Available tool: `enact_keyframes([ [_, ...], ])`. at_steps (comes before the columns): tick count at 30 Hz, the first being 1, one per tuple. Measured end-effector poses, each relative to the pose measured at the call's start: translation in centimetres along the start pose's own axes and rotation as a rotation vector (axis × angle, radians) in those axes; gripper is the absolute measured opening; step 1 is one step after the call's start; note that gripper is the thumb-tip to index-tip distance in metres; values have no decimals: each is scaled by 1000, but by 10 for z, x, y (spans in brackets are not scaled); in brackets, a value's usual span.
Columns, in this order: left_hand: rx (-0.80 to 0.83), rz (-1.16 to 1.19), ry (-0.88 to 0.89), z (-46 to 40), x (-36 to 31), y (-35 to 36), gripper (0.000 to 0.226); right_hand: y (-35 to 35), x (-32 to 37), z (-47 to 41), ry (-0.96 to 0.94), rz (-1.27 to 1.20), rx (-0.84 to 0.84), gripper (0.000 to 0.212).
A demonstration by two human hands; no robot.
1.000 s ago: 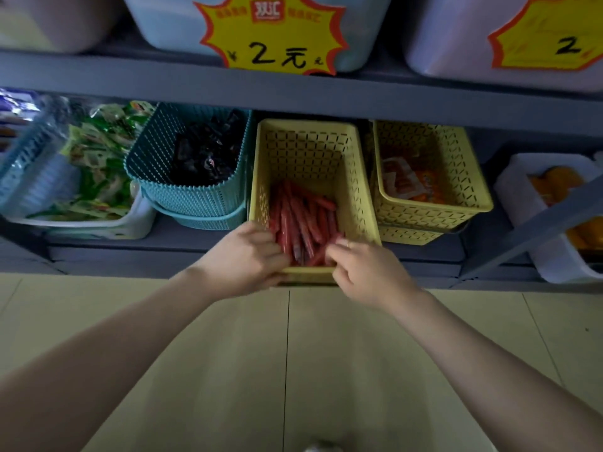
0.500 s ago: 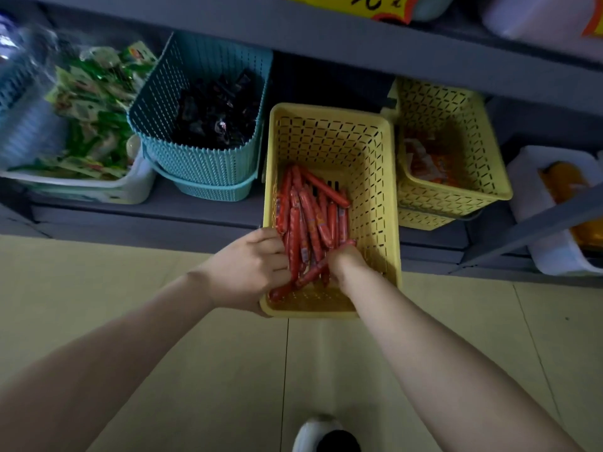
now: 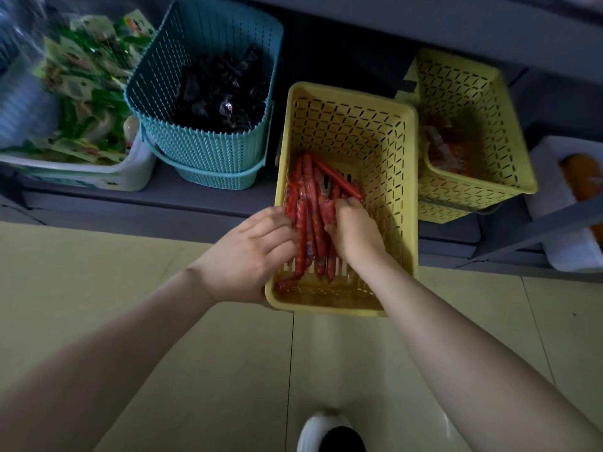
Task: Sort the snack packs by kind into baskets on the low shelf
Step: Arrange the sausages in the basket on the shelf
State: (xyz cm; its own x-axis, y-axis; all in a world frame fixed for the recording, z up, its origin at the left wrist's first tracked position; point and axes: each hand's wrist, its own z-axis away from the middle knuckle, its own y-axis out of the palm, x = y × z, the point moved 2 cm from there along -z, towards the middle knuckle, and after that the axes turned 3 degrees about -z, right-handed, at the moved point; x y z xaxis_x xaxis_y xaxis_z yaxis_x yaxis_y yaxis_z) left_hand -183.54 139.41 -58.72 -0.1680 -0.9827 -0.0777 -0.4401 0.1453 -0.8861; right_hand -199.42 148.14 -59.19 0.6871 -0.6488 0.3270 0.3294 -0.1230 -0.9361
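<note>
Yellow perforated plastic basket (image 3: 385, 132) sat half off the low grey shelf (image 3: 208, 199), near end hanging over the floor. Left hand (image 3: 248, 252) clamped the basket's near-left rim, fingers curled inside. Right hand (image 3: 354, 233) was in the basket w/ fingers closed on a bunch of red stick-shaped sausage packs (image 3: 310, 223), piled at the near-left of the basket. Risk, imo: the overhang. If the left hand slackened, the basket could tip & spill the packs. Slippery wrappers could also slide out of the bunch. The teal woven-look basket (image 3: 208, 138) of black packs stood just left, on the shelf.
</note>
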Motion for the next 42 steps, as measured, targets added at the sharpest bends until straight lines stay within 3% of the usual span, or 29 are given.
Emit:
enact_keyframes([
  [4, -13, -19, 20, 4, -1, 1, 53, -20, 7, -8, -144, 10, 33, 24],
  [7, -4, -39, 21, 6, -3, 2, 54, -24, 8, -26, -6, -79, 107, 18],
  [10, 12, -39, 7, 9, -5, 4, 53, -11, 13, -24, 111, -78, -6, 41],
  [12, 16, -40, 5, 8, -4, 4, 53, 5, 20, -8, -118, -49, 12, 35],
  [15, 4, -41, -2, 4, -1, 3, 56, 29, 24, 23, -436, 63, 555, 29],
  [17, 3, -23, 1, 4, 0, 4, 52, 39, 22, 33, -467, 64, 730, 31],
  [22, 1, 13, -11, 5, 2, 2, 55, 29, 19, 17, -442, -14, 670, 22],
  [29, -52, 98, -70, 6, 1, 3, 87, 21, -9, -11, -31, -163, 401, 27],
  [32, 6, 67, -61, 6, 1, 2, 80, 10, 0, -29, -138, 47, 127, 30],
  [34, 21, 54, -64, 4, 3, 2, 78, -4, -1, -51, -97, 91, -90, 41],
  [36, 24, 60, -67, 1, 6, 2, 80, -7, -7, -74, 52, 139, -19, 55],
  [38, 24, 65, -65, 0, 7, 2, 79, 3, -11, -90, 180, 95, 212, 67],
  [40, 19, 63, -61, 2, 6, 3, 76, 16, -9, -88, 197, 45, 316, 64],
  [42, 16, 59, -66, 2, 4, 3, 75, 27, -7, -70, 151, 178, 268, 51],
])
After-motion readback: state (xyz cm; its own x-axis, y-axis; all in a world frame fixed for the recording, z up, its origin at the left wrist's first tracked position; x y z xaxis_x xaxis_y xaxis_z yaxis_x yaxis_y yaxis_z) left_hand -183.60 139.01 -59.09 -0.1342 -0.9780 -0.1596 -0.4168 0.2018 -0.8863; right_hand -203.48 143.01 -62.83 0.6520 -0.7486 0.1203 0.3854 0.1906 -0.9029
